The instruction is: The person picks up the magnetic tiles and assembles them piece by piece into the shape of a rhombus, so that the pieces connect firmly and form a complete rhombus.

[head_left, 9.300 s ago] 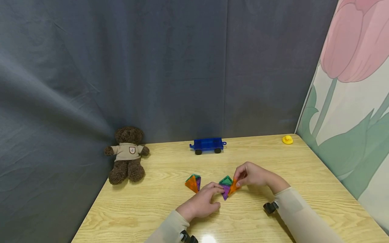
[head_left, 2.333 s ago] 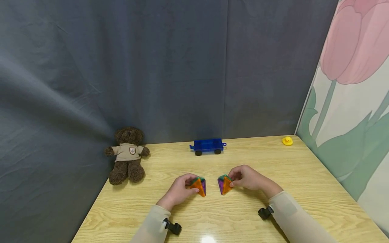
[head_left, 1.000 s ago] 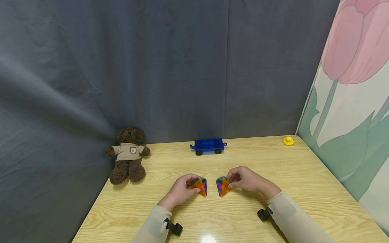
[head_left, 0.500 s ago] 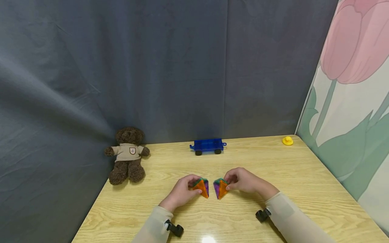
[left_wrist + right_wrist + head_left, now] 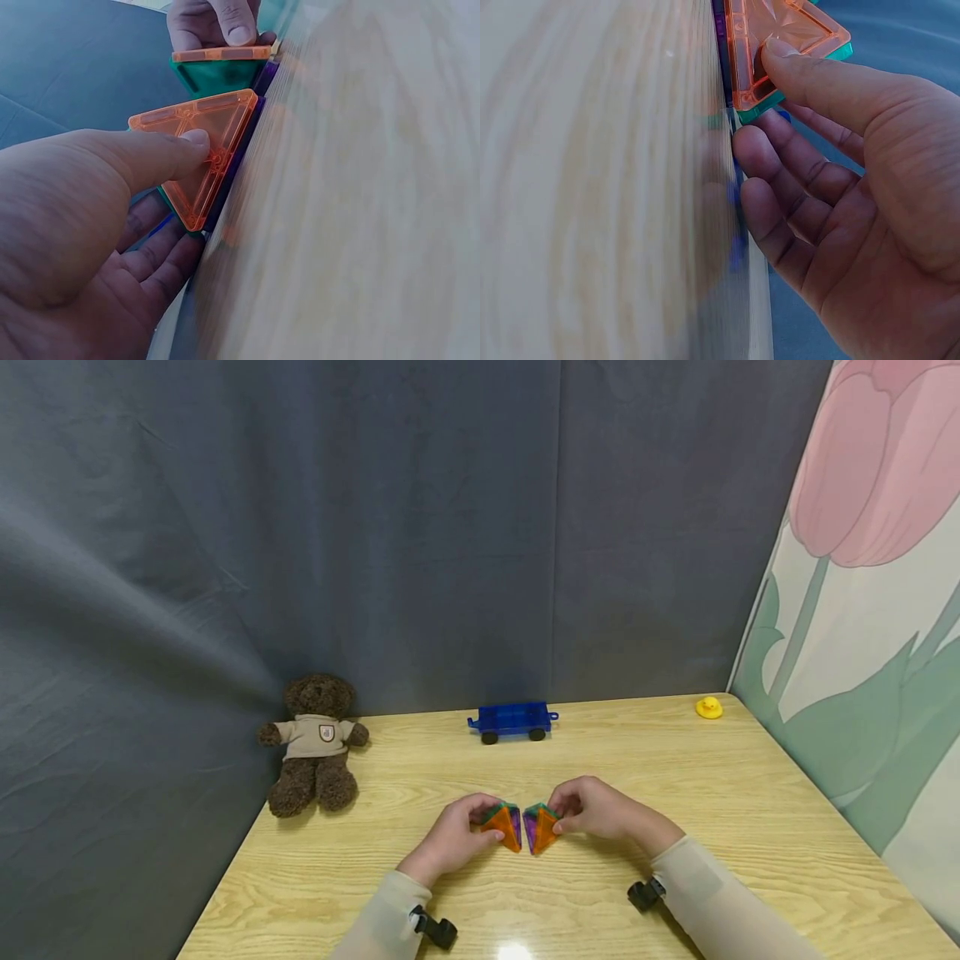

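Note:
Two small pyramids of translucent magnetic tiles stand on the table, each with orange, green and purple triangles. My left hand pinches the left pyramid, its thumb flat on the orange tile in the left wrist view. The right pyramid is in the grip of my right hand; in the right wrist view the thumb presses its orange face and the lower fingers curl near the tabletop. A narrow gap separates the pyramids, their purple sides towards each other. The thumbs partly cover the orange faces.
A blue toy wagon with black wheels stands at the table's back edge. A brown teddy bear sits at the left edge, and a yellow rubber duck at the back right corner. A dark curtain hangs behind the wooden table.
Earlier my right hand held an orange tile against the green and purple ones, while the left pyramid stood apart. Since then each hand has gripped a pyramid, and the two have moved closer together.

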The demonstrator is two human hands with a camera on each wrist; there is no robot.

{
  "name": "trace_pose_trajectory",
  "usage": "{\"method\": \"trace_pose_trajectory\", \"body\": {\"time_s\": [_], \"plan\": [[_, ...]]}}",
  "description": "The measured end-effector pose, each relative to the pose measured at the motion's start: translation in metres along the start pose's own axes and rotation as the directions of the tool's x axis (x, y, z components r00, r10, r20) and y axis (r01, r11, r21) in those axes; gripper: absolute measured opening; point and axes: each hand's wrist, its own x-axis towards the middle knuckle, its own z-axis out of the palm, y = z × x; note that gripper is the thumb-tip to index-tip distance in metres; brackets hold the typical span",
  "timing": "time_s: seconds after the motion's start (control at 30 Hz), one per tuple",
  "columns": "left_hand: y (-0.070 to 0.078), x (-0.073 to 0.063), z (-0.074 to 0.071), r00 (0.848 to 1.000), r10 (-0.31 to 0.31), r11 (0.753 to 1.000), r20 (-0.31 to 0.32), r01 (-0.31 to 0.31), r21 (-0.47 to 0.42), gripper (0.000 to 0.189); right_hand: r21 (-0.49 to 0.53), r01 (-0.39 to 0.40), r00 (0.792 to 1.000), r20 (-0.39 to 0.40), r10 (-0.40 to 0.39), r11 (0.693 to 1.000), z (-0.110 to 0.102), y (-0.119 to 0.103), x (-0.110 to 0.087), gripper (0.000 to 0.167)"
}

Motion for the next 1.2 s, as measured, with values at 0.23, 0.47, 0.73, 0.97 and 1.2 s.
{"method": "trace_pose_trajectory", "body": {"time_s": [0.23, 0.47, 0.73, 0.97, 1.2], "plan": [[0.0, 0.0007, 0.0034, 1.0, 0.005, 1.0, 0.002, -0.005, -0.017, 0.037, 0.013, -0.007, 1.0, 0.0, 0.007, 1.0, 0.0008, 0.0004, 0.0006, 0.015], [-0.001, 0.0003, 0.0043, 1.0, -0.002, 1.0, 0.005, 0.002, -0.006, 0.04, -0.028, -0.012, 1.0, -0.003, 0.012, 1.0, 0.001, 0.0, -0.0002, 0.019], [-0.0004, 0.0007, 0.005, 1.0, -0.01, 1.0, 0.004, 0.01, -0.008, 0.041, -0.006, 0.009, 1.0, -0.019, -0.009, 1.0, 0.0024, -0.0022, -0.0008, 0.012], [-0.0005, 0.0014, 0.0051, 1.0, -0.009, 1.0, -0.001, 0.009, -0.004, 0.041, 0.013, 0.052, 0.998, -0.047, -0.051, 0.999, 0.0027, -0.001, -0.0001, 0.014], [0.0003, 0.0008, 0.0053, 1.0, -0.013, 1.0, -0.001, 0.013, 0.003, 0.04, 0.021, 0.045, 0.998, -0.043, -0.044, 0.999, 0.0025, -0.0017, 0.0003, 0.01]]}}
